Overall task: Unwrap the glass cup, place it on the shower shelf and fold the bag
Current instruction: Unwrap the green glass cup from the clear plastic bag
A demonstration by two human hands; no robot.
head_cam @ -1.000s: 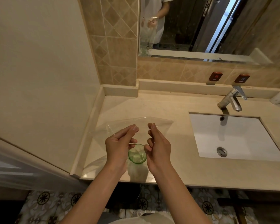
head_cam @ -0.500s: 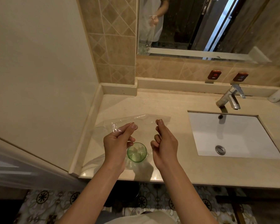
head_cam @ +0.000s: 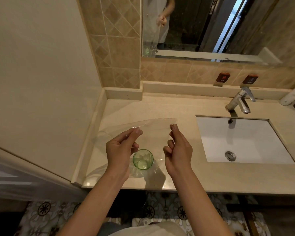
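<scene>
The left hand (head_cam: pixel 120 151) and the right hand (head_cam: pixel 178 150) each pinch the upper edge of the clear plastic bag (head_cam: pixel 153 132) between thumb and forefinger, holding its mouth apart. The green glass cup (head_cam: pixel 142 159) sits upright inside the bag, near the front edge of the worktop (head_cam: pixel 169 106), left of the sink (head_cam: pixel 242 140).

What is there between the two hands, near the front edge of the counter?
In the head view, the green glass cup stands between the left hand and right hand, inside the clear plastic bag they pinch.
</scene>
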